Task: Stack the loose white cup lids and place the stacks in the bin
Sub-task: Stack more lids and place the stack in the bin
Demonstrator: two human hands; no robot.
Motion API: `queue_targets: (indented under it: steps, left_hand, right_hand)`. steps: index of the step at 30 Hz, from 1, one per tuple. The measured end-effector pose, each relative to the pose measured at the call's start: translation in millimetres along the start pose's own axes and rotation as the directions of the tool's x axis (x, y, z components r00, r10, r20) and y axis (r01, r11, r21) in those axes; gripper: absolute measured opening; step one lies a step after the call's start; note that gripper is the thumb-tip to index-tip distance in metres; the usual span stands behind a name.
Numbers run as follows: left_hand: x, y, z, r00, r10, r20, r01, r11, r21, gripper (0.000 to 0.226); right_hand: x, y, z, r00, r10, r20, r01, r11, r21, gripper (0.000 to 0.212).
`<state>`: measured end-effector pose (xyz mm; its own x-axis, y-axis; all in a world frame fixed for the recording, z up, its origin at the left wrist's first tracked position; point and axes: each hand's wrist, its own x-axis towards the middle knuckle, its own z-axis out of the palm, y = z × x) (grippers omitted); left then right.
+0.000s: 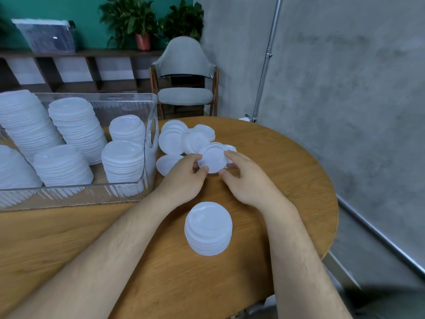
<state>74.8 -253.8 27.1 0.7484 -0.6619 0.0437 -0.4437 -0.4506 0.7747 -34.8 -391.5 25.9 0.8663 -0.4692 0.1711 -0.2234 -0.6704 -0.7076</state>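
Left grip (184, 178), right grip (246, 180) both pinch single lid (212, 158) by rim. Risk: thin rim slips, lid falls among loose lids (179, 140) just beyond grips.

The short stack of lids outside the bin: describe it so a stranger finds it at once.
On the round wooden table, right of the clear bin, look nearest the camera, between the forearms. The short stack stands alone there, nearer than the scattered loose lids; every other stack sits inside the bin.
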Motion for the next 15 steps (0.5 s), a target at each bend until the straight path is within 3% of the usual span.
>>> queue_targets:
  steps: [8,15]
  left_hand:
    - [-41,3,-21,0.986,0.077,-0.149,-0.097,0.987,-0.132,0.037]
    - [-64,-11,-26,0.955,0.109,-0.276,-0.185,0.946,-0.265,0.035]
  right_hand:
    - [-18,-12,-11,0.981,-0.074,-0.18,0.116,0.966,0.232,0.034]
    - [-41,-12,-4,0.975,-0.093,-0.201,0.161,0.921,0.355,0.039]
